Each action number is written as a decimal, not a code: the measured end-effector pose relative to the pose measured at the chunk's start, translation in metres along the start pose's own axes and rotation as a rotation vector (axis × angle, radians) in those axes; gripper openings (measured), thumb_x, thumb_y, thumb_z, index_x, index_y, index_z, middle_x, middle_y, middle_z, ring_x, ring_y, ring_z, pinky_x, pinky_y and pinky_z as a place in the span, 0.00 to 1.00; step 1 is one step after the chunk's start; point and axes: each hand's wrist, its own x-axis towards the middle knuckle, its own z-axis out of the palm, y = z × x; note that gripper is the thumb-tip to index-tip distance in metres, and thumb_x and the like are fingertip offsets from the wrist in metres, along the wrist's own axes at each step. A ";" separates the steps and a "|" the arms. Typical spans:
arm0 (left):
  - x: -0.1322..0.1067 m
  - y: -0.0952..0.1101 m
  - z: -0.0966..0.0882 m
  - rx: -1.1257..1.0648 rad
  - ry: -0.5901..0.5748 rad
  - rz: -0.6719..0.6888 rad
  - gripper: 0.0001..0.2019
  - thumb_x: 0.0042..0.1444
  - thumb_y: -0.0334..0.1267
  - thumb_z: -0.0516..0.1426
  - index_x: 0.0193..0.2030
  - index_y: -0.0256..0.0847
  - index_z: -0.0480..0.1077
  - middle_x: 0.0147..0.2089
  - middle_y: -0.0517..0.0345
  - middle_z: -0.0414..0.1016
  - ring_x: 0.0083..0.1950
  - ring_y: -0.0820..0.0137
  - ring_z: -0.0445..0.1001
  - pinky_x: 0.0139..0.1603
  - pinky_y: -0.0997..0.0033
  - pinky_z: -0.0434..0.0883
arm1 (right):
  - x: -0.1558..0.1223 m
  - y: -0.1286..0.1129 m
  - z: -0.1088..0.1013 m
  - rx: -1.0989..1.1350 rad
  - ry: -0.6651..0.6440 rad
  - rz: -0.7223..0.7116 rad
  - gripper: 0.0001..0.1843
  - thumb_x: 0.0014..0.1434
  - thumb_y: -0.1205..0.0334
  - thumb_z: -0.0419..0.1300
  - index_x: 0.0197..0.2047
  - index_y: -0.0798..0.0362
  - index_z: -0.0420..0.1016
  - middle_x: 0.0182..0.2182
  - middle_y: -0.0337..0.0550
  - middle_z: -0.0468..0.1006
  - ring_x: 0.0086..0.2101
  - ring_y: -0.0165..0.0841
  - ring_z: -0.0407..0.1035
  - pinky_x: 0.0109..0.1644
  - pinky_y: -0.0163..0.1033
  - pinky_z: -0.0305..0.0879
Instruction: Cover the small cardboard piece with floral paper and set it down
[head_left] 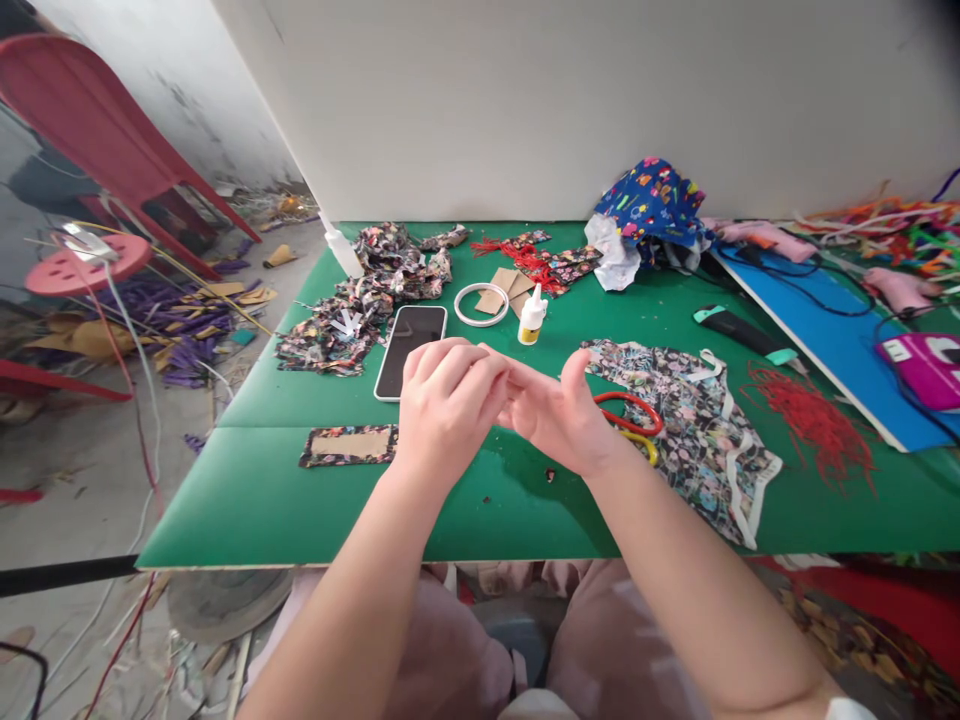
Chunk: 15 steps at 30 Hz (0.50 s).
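Above the middle of the green table, my left hand (450, 400) is closed around the fingertips of my right hand (559, 410). The right hand lies palm up, its thumb raised and its fingers stretched toward the left. Whether anything small sits between the hands is hidden. Beyond the left hand lies a phone (409, 345) with a dark screen. A fabric-edged strip with a cardboard middle (352, 443) rests left of that hand. Behind the hands stands a small glue bottle (532, 318). Scissors with red and yellow handles (637, 412) lie partly behind my right wrist, on floral fabric (694, 430).
Crumpled floral fabric (390, 270) and a white bottle (343, 250) are at the back left. A white ring (481, 305) lies near cardboard pieces (516, 288). Rightward are a cutter knife (746, 335), red threads (814, 425), a blue board (817, 350) and pink glue guns (769, 240).
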 end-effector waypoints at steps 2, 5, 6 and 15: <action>0.000 0.000 0.001 -0.004 -0.003 -0.004 0.03 0.55 0.30 0.57 0.34 0.40 0.70 0.33 0.57 0.75 0.41 0.66 0.72 0.45 0.65 0.66 | 0.000 0.000 0.000 -0.004 -0.009 0.000 0.47 0.52 0.27 0.32 0.63 0.47 0.58 0.66 0.45 0.55 0.65 0.40 0.47 0.64 0.52 0.52; -0.001 0.000 0.001 -0.012 -0.009 -0.009 0.03 0.55 0.30 0.56 0.35 0.40 0.70 0.34 0.57 0.76 0.41 0.66 0.72 0.45 0.65 0.66 | 0.000 0.000 0.000 -0.017 -0.010 0.005 0.47 0.52 0.27 0.32 0.63 0.47 0.58 0.64 0.46 0.58 0.64 0.40 0.50 0.63 0.53 0.52; -0.001 0.000 0.001 -0.014 -0.007 -0.010 0.03 0.55 0.30 0.56 0.35 0.40 0.70 0.34 0.57 0.76 0.41 0.66 0.72 0.45 0.65 0.66 | 0.000 0.000 0.000 -0.021 -0.007 0.006 0.47 0.52 0.27 0.32 0.63 0.47 0.58 0.64 0.47 0.59 0.64 0.41 0.50 0.63 0.53 0.53; -0.001 -0.003 0.002 -0.036 -0.009 -0.037 0.03 0.55 0.30 0.56 0.35 0.41 0.70 0.34 0.57 0.75 0.41 0.66 0.72 0.44 0.64 0.67 | 0.000 0.001 0.001 -0.042 -0.025 -0.001 0.46 0.52 0.26 0.31 0.60 0.45 0.63 0.63 0.45 0.61 0.63 0.41 0.51 0.63 0.53 0.52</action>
